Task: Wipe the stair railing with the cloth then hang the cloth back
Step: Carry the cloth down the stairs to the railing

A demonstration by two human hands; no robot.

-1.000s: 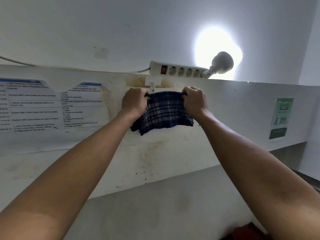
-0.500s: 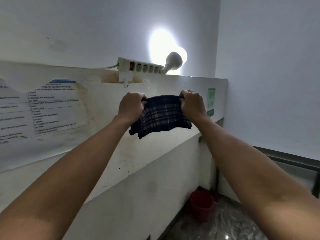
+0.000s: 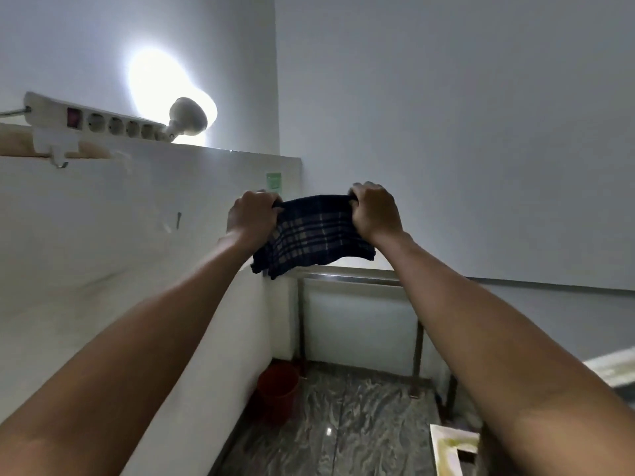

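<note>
A dark blue checked cloth [image 3: 314, 235] hangs stretched in the air between my two hands. My left hand [image 3: 252, 216] grips its upper left corner and my right hand [image 3: 374, 209] grips its upper right corner. Just below and behind the cloth runs a metal stair railing [image 3: 347, 274], with thin posts going down to the floor. The small white wall hook [image 3: 58, 158] stands bare at the far left, under a power strip.
A white power strip [image 3: 103, 121] with a lit lamp [image 3: 187, 116] sits on top of the white half wall [image 3: 103, 235]. A red bucket [image 3: 278, 389] stands on the marble floor in the corner. A white frame piece [image 3: 453, 448] lies at the lower right.
The view has swung right. Both hands have carried the cloth away from the hook, past the half wall's end, and now hold it over the railing.
</note>
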